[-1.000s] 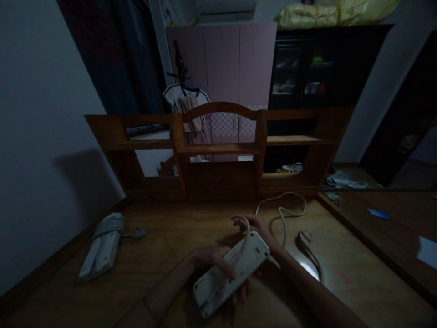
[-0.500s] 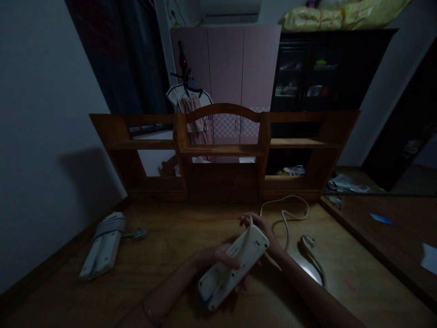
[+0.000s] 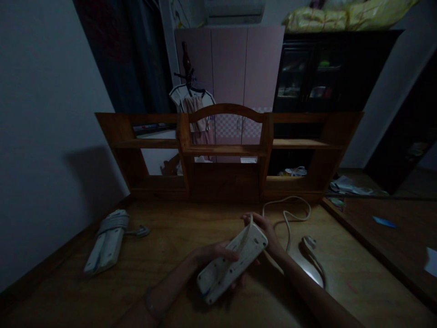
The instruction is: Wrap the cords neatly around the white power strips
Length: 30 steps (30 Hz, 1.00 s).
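A white power strip (image 3: 241, 259) is tilted above the wooden desk, its screw-dotted back facing up. Across its middle lies the thumb of my left hand (image 3: 223, 251), with the fingers curled around underneath. At its upper end, my right hand (image 3: 266, 231) has its fingers closed around the cord (image 3: 251, 223), which bends over that end and runs along the back. The rest of the pale cord loops on the desk to the right, ending in a plug (image 3: 309, 242). Part of the right-hand fingers is hidden behind the strip.
Another power strip (image 3: 105, 248) lies at the left, its cord wrapped around one end and its plug (image 3: 141, 231) beside it. A wooden shelf unit (image 3: 225, 150) stands along the desk's (image 3: 170, 223) back edge. At the right is a lower brown surface (image 3: 372, 246) with papers.
The power strip has tipped slightly in my hands, its lower end rising a little. The cord against its back sits a bit lower over the upper end. The view has shifted slightly.
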Motion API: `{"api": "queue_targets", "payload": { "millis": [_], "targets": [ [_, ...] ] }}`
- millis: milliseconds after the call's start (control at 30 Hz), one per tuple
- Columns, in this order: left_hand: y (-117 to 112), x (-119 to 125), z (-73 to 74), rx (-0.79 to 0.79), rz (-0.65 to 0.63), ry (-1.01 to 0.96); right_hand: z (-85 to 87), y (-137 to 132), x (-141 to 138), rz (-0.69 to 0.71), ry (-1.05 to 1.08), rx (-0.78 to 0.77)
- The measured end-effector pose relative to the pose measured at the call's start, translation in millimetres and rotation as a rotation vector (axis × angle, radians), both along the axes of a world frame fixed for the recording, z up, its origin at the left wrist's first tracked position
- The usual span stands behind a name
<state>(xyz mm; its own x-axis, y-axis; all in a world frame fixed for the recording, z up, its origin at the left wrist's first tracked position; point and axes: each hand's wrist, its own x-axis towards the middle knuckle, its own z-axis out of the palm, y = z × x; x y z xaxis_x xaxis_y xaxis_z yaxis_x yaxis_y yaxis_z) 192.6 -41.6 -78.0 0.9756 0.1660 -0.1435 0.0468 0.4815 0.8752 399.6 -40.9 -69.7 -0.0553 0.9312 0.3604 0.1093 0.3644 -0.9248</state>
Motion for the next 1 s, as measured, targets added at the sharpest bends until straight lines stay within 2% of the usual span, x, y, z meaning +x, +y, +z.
{"api": "queue_targets", "payload": {
  "millis": [267,367,567,767,1000],
  "targets": [
    [-3,3,0.4,0.011,0.055,-0.007,-0.3,4,4,0.055,0.007,-0.004],
    [-2,3,3.5,0.032,0.092,-0.041,-0.4,4,8,0.046,-0.179,0.049],
    [5,4,3.8,0.057,0.311,-0.105,0.4,0,8,-0.165,-0.614,0.113],
    [14,6,-3.0,0.055,0.459,-0.145,10.7,-9,3,-0.125,-0.896,0.180],
    [13,3,2.5,-0.027,0.408,-0.191,15.9,-11,2,-0.096,-0.966,0.180]
  ]
}}
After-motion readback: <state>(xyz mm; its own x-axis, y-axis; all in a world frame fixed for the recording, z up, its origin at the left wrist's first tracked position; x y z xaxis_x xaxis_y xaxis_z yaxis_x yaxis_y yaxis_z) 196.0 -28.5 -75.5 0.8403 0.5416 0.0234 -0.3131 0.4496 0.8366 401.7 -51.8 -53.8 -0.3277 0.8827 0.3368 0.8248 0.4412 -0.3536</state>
